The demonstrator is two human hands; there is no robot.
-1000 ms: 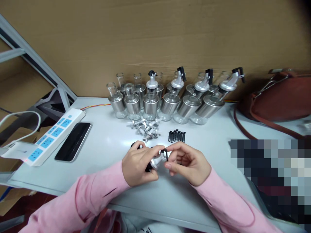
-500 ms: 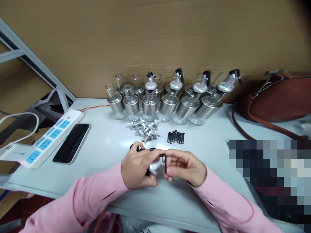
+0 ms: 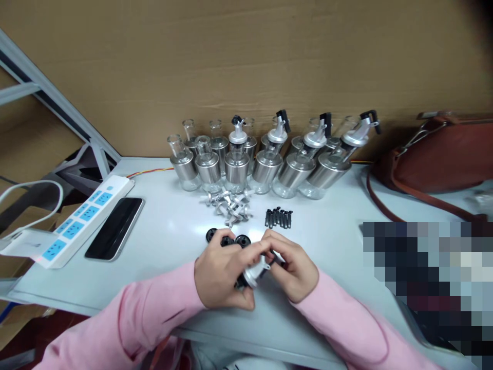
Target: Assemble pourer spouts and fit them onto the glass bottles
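Observation:
My left hand [image 3: 223,272] is closed around a silver pourer spout [image 3: 254,272] with a black lower part, held tilted over the front of the table. With thumb and fingers my right hand [image 3: 295,264] pinches the black lever [image 3: 275,259] at the spout's tip; the fingers partly cover it. Just beyond my left hand lie several round black stoppers [image 3: 243,241]. Farther back is a heap of silver spout parts [image 3: 229,205], and to its right a small group of black levers [image 3: 278,218].
Glass bottles with steel sleeves [image 3: 236,167] stand in rows by the cardboard wall [image 3: 246,61], some topped with pourers. A power strip [image 3: 82,221] and a phone [image 3: 114,228] lie left; a brown bag [image 3: 442,154] sits right. A blurred-out patch covers the right front.
The spout has tilted and dropped slightly in my left hand. My right fingers have moved from beside the lever to a pinch on it. The black stoppers show more fully.

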